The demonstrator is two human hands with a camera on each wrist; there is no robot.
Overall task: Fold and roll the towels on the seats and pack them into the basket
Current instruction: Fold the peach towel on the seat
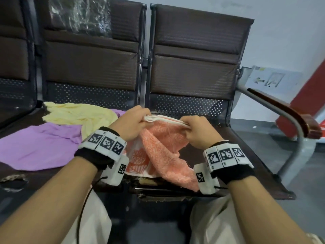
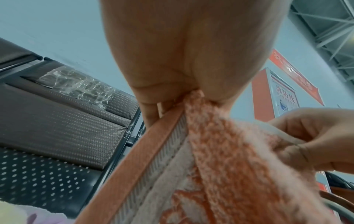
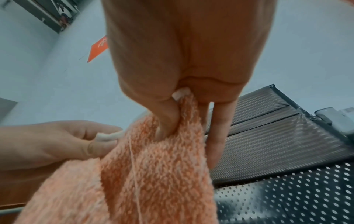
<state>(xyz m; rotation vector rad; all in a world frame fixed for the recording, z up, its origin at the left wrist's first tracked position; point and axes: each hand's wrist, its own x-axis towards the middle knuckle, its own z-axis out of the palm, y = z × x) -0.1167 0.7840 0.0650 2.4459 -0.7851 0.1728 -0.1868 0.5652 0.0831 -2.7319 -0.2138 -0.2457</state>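
The orange-and-white terry towel [image 1: 158, 147] hangs between both hands above the dark brown seat [image 1: 228, 147]. The left hand [image 1: 131, 123] and right hand [image 1: 198, 131] each pinch its white top edge. Left of the left hand lie a crumpled pale yellow towel [image 1: 79, 114] and a purple towel [image 1: 38, 147].

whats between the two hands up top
The white hemmed edge of the orange towel spans from the left hand to the right hand, pinched at both ends; the head view shows it.
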